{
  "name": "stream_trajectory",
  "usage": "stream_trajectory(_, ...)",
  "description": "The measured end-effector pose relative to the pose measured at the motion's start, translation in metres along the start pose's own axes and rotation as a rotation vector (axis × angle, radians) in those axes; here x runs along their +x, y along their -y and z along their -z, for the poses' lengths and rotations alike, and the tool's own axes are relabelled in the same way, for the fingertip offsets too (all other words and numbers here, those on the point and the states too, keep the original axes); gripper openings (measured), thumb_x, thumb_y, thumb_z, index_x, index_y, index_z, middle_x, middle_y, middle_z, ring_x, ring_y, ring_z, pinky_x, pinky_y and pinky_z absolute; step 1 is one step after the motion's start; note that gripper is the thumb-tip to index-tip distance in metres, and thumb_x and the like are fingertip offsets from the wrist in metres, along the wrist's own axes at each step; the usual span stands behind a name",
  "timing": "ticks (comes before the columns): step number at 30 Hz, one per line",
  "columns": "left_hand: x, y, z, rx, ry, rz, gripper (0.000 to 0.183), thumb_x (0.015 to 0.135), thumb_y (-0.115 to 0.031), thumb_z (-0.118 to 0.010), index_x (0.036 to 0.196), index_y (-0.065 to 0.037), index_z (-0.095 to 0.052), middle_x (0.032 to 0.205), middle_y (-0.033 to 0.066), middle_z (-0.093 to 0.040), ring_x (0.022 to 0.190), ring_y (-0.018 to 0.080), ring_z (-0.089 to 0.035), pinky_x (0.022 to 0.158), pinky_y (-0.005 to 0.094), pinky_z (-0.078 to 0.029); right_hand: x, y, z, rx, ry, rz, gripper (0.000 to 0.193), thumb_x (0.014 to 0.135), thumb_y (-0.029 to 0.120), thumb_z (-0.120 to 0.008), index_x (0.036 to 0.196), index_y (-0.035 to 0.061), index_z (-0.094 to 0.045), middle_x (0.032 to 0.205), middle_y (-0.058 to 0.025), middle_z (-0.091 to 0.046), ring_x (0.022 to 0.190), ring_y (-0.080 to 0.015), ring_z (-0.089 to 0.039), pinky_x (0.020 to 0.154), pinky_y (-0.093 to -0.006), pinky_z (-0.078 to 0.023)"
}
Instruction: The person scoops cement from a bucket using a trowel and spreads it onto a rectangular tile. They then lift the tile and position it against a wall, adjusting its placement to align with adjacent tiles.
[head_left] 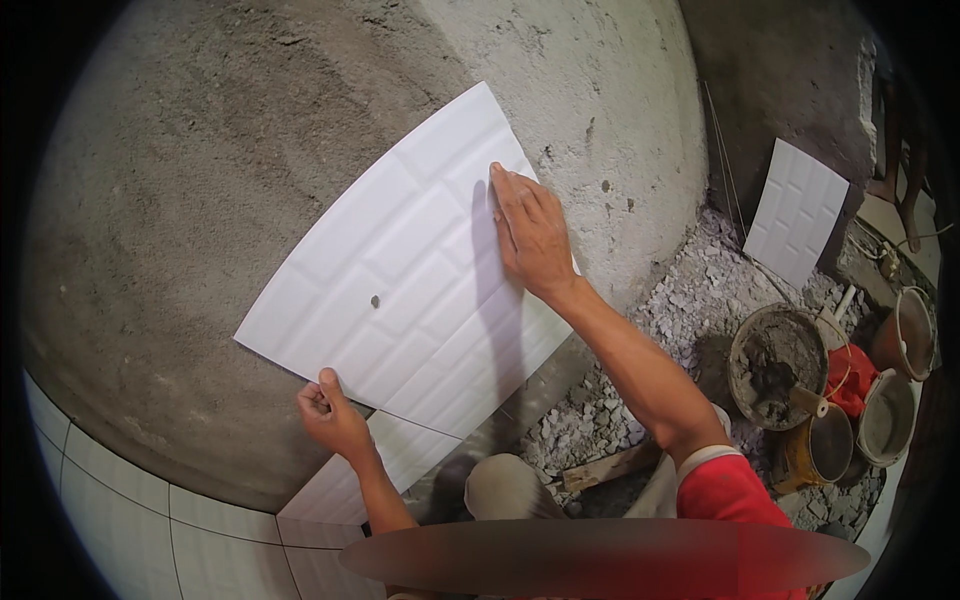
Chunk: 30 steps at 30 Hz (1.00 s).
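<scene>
White brick-embossed wall tile (385, 235) at centre, against rough cement wall (180, 200), just beyond a near laid tile (406, 446). Right hand (533, 235) flattened on its right face, clasping nothing. Left hand (335, 418) at near edge, fingers curled; can't tell if gripping. Step, probably: seating the tile. Next move likely calls for even pressure, edges aligned.
</scene>
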<state>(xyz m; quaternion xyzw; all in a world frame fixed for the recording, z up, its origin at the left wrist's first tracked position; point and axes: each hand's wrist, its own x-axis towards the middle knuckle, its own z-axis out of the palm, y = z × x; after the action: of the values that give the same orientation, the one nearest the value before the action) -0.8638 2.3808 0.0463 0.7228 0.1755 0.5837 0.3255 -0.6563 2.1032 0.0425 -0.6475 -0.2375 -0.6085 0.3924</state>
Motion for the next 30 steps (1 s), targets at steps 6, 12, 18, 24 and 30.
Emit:
stream_trajectory(6,-0.002,-0.002,-0.001,-0.032,-0.001,-0.019,0.042,0.099,-0.035,-0.075,0.089,0.001,-0.056,0.082,-0.0002,-0.047,0.076,0.0119,-0.043,0.068,0.0283,-0.04,-0.001,-0.001,-0.002,0.024,-0.034,-0.008,0.06,0.089,-0.005,-0.058,0.148,-0.0013,-0.051,0.121,-0.0152,-0.065,0.114,-0.0338,-0.061,0.099,-0.045,-0.047)
stream_trajectory(12,-0.002,-0.004,-0.001,-0.007,-0.006,-0.007,0.045,0.099,-0.038,-0.075,0.087,0.001,-0.056,0.081,0.0001,-0.047,0.076,0.013,-0.042,0.068,0.0294,-0.04,-0.001,-0.001,-0.005,0.008,-0.03,-0.023,0.062,0.089,-0.005,-0.057,0.15,-0.0008,-0.049,0.119,-0.0148,-0.065,0.113,-0.0337,-0.061,0.1,-0.0447,-0.046)
stream_trajectory(18,-0.004,-0.005,0.0,0.058,-0.011,-0.048,0.047,0.099,-0.04,-0.074,0.085,0.0,-0.054,0.08,-0.0001,-0.046,0.075,0.013,-0.041,0.067,0.0315,-0.039,0.016,0.009,0.005,0.036,-0.012,-0.105,0.065,0.091,-0.001,-0.063,0.153,-0.0006,-0.046,0.113,-0.0151,-0.066,0.108,-0.0336,-0.06,0.099,-0.0445,-0.046)
stream_trajectory(24,0.0,-0.004,0.003,0.023,0.01,-0.025,0.044,0.1,-0.037,-0.073,0.086,0.0,-0.053,0.08,-0.0003,-0.045,0.074,0.0126,-0.041,0.066,0.0316,-0.039,0.113,0.042,-0.017,0.552,-0.3,-0.066,0.028,0.097,0.008,-0.066,0.124,0.0043,-0.062,0.09,-0.0102,-0.06,0.075,-0.021,-0.061,0.07,-0.0348,-0.052)
stream_trajectory(30,0.0,-0.008,0.004,0.043,0.01,-0.006,0.042,0.1,-0.037,-0.072,0.088,-0.002,-0.053,0.08,-0.0001,-0.046,0.072,0.0111,-0.042,0.063,0.0303,-0.038,0.154,0.075,-0.065,0.826,-0.501,-0.015,0.018,0.099,0.022,-0.063,0.101,0.0036,-0.064,0.088,-0.0102,-0.061,0.073,-0.0211,-0.061,0.065,-0.034,-0.051)
